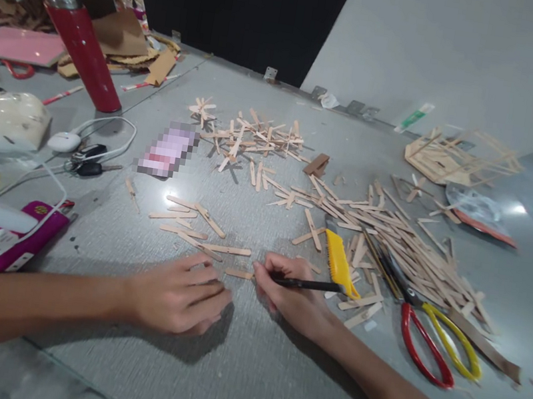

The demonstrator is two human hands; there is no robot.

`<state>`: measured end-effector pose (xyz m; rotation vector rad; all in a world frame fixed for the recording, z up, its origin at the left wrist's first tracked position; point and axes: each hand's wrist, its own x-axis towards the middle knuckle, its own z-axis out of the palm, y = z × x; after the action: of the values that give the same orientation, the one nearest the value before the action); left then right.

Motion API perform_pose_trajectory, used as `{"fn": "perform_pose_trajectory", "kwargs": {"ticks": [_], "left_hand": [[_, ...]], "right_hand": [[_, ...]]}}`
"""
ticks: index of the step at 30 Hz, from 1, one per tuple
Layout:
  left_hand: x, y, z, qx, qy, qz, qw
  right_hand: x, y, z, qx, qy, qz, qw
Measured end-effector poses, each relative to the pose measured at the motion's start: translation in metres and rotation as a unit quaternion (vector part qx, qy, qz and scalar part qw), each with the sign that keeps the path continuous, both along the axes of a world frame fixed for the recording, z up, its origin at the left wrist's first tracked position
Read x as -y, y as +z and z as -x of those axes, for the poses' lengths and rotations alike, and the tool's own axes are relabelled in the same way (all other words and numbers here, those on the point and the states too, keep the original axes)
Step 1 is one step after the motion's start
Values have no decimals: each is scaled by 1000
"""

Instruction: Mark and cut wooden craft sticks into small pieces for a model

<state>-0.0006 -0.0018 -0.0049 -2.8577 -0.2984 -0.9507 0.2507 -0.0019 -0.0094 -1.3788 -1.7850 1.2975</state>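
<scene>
My right hand grips a black pen between thumb and fingers, its back end pointing right. A short wooden craft stick lies on the grey table at its fingertips; the pen's writing tip is hidden by my fingers. My left hand rests just left of that stick, palm down, fingers loosely bent and a little apart, with nothing visible in them. Beyond it lies a small group of craft sticks, several in a loose cluster. A yellow utility knife lies right behind my right hand.
To the right are a large pile of sticks and red-and-yellow-handled scissors. Joined sticks lie farther back, near a stick frame. On the left are a phone, keys, a red bottle and a purple power bank.
</scene>
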Motion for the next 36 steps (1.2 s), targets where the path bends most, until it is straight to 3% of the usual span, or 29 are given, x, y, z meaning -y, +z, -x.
{"fn": "perform_pose_trajectory", "kwargs": {"ticks": [14, 21, 36], "left_hand": [[0, 0, -2, -14, 41, -3, 999], [0, -1, -3, -1, 28, -1, 1000], [2, -3, -3, 7, 35, 7, 999]], "right_hand": [[0, -2, 2, 14, -12, -13, 1000], [-1, 0, 4, 6, -18, -7, 1000], [-2, 1, 3, 49, 1, -83, 995]]}}
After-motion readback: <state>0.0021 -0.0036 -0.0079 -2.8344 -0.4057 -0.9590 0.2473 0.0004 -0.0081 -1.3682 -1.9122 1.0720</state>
